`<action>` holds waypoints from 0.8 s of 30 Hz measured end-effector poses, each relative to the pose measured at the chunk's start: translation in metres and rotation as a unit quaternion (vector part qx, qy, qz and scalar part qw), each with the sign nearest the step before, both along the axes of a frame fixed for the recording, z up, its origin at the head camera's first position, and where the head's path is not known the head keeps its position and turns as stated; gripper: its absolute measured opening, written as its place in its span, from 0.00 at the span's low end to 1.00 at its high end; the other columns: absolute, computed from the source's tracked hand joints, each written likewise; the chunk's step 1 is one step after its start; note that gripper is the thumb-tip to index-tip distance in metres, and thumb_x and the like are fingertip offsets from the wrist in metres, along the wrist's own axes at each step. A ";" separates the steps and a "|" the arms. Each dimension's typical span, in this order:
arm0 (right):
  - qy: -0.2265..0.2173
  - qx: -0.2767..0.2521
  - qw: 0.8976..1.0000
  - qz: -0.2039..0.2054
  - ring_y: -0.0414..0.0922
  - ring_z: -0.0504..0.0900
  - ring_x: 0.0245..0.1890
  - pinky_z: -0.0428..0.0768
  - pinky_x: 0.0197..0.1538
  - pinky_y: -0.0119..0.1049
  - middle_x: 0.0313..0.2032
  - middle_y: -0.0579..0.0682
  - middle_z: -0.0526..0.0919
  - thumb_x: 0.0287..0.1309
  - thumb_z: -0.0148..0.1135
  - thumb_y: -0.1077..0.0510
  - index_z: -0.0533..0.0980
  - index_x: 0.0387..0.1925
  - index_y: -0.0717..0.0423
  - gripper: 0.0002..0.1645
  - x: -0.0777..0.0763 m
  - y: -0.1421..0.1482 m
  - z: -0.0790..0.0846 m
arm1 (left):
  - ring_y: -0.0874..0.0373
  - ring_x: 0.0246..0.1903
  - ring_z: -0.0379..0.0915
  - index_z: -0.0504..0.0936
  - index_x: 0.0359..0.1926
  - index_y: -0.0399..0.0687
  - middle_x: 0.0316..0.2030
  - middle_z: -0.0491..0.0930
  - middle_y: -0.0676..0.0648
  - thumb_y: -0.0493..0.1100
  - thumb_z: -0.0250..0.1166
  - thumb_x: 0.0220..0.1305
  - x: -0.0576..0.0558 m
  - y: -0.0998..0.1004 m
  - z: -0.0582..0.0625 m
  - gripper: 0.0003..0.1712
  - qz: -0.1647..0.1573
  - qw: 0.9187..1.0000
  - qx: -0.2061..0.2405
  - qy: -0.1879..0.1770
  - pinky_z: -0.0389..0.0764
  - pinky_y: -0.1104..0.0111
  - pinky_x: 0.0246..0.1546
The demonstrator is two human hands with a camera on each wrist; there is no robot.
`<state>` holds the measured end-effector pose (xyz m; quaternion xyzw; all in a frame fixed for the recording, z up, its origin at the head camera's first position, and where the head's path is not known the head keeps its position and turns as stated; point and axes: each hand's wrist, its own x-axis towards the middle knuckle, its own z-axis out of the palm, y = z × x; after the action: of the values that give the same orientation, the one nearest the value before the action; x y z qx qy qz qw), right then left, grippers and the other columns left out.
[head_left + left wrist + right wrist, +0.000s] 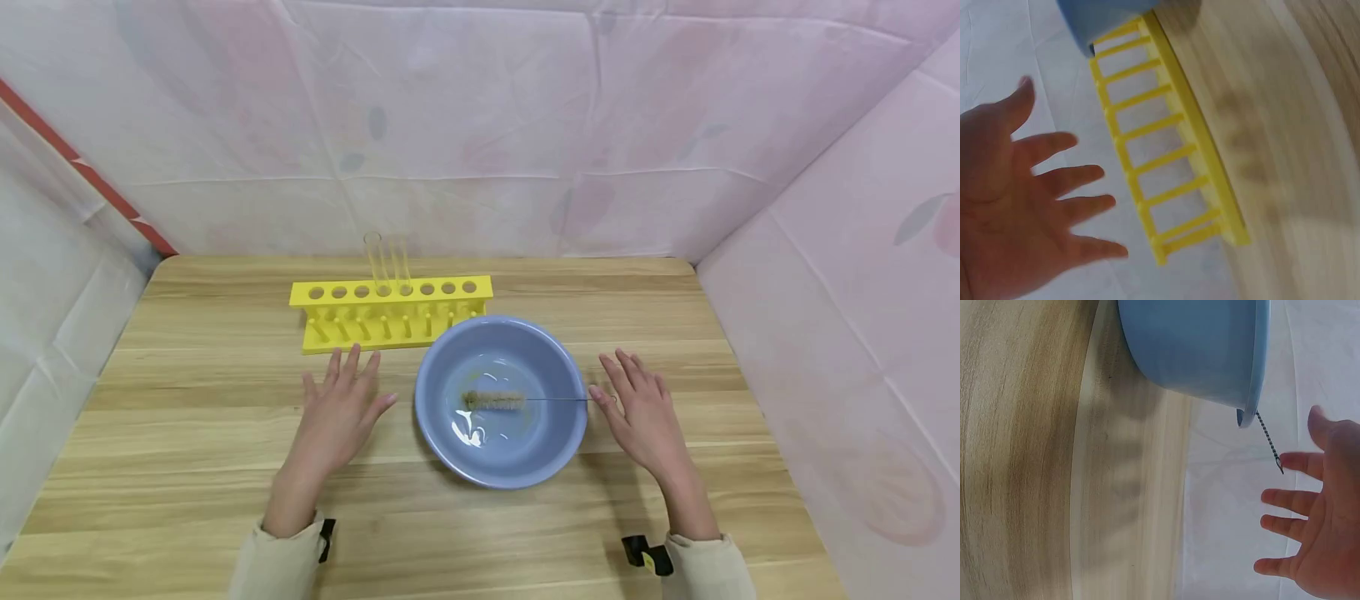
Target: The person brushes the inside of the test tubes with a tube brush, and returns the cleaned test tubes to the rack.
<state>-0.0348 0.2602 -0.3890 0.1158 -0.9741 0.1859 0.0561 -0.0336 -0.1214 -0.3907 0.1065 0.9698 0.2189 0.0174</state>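
A blue basin (435, 433) with some water in it stands at the middle of the table. Inside lies a test tube brush (497, 401), its twisted wire handle (1266, 434) reaching out over the right rim and ending in a small loop. My right hand (643, 417) hovers beside that loop with fingers spread, holding nothing. To the left of the basin is my left hand (336, 417), fingers spread and empty, in front of a yellow test tube rack (300, 293). Two clear test tubes, a left one (377, 265) and a right one (401, 268), stand upright in the rack's middle holes.
The wooden table (187, 400) meets a pale fruit-print cloth (480, 108) behind it, and more cloth (862, 333) hangs along the right side. The basin overlaps the rack's front right corner in the head view. Black straps (647, 557) hang at both cuffs.
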 end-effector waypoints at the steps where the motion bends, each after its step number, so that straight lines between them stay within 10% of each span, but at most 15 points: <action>1: 0.006 -0.007 1.000 -0.003 0.63 0.56 0.62 0.50 0.58 0.64 0.59 0.67 0.63 0.64 0.50 0.48 0.65 0.59 0.64 0.29 0.000 0.000 0.000 | 0.36 0.63 0.48 0.62 0.65 0.38 0.63 0.58 0.32 0.53 0.54 0.65 -0.001 0.003 -0.001 0.33 -0.002 1.000 0.013 0.014 0.46 0.36 0.57; 5: 0.006 -0.042 0.999 -0.017 0.65 0.66 0.53 0.58 0.53 0.62 0.48 0.69 0.73 0.62 0.55 0.54 0.72 0.48 0.71 0.23 -0.001 0.002 0.001 | 0.38 0.52 0.68 0.69 0.58 0.35 0.51 0.73 0.33 0.48 0.57 0.64 -0.006 0.015 -0.005 0.27 -0.003 0.996 0.075 0.053 0.67 0.47 0.52; 10: -0.061 -0.100 0.992 -0.039 0.59 0.76 0.40 0.73 0.43 0.54 0.36 0.62 0.79 0.63 0.53 0.55 0.77 0.37 0.68 0.17 -0.001 0.003 0.000 | 0.46 0.41 0.77 0.74 0.54 0.36 0.38 0.81 0.40 0.47 0.58 0.64 -0.012 0.029 -0.013 0.23 0.007 0.989 0.145 0.002 0.75 0.54 0.44; 24: -0.102 -0.175 0.979 -0.041 0.54 0.79 0.28 0.75 0.28 0.37 0.25 0.55 0.79 0.63 0.52 0.60 0.76 0.33 0.65 0.11 0.001 0.006 -0.008 | 0.59 0.25 0.72 0.80 0.43 0.34 0.25 0.79 0.48 0.40 0.61 0.61 -0.020 0.041 -0.027 0.14 0.067 0.963 0.254 -0.068 0.75 0.65 0.29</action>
<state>-0.0338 0.2661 -0.3970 0.0451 -0.9311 0.3616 -0.0164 -0.0535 -0.0800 -0.4177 0.0271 0.8840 0.4649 0.0409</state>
